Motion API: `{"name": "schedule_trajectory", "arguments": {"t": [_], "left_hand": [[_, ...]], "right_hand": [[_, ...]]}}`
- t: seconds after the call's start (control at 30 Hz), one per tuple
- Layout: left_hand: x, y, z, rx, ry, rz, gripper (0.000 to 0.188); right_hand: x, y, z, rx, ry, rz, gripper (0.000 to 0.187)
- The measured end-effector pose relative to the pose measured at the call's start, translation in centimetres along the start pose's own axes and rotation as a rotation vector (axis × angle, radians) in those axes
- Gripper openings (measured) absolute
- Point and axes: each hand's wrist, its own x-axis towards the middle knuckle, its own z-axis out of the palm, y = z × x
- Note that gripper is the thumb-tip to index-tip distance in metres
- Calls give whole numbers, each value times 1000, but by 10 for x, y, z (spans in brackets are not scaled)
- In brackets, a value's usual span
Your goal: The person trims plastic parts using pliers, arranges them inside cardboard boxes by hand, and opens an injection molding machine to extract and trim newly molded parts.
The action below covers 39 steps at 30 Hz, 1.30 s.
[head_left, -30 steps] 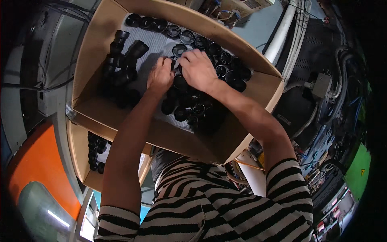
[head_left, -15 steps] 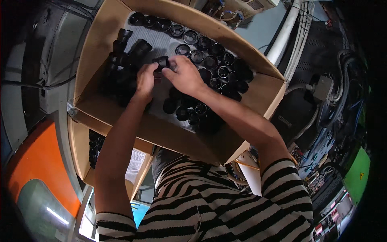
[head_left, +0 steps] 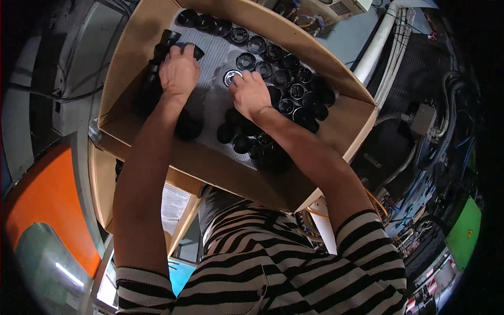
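Note:
My left hand (head_left: 179,74) reaches into the left side of a cardboard box, its fingers curled over a dark cylindrical plastic part (head_left: 197,51) in a jumbled pile. My right hand (head_left: 251,93) is near the middle of the box. Its fingertips close on a round black plastic part (head_left: 229,79) that stands on the pale liner with its ringed end up. Beside it, several similar black parts (head_left: 245,61) stand in rows, open ends up. The undersides of both hands' grips are hidden.
The cardboard box (head_left: 346,123) has tall walls around the parts. Ridged pale liner (head_left: 207,105) shows between the two groups. Below left is another carton (head_left: 101,184). An orange panel (head_left: 50,205) stands at left, and a white pipe (head_left: 374,44) with cables runs at right.
My hands have parted from around one black part. The left moved up and left to the pile; the right moved slightly down and right, with the round part now on the liner.

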Motion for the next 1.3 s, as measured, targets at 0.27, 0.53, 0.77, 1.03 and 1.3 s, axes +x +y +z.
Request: {"name": "schedule_trajectory", "arguments": {"t": [0.27,0.53,0.77,1.03,1.3], "left_hand": [[7,-8,17,271,-121,63,44],[6,-6,12,168,-87,14,53],[-11,-6,-11,-176,90,26,57],[-52,9,-18,-452,-341,-258,68],[-77,35,13,-710,-512,-346,60]], "right_hand": [[2,4,-1,59,-5,70,15],[16,15,-17,168,115,57,22],[48,38,-22,10,-75,-105,27],[76,36,-14,163,92,-35,30],[141,23,13,87,196,-55,46]]}}
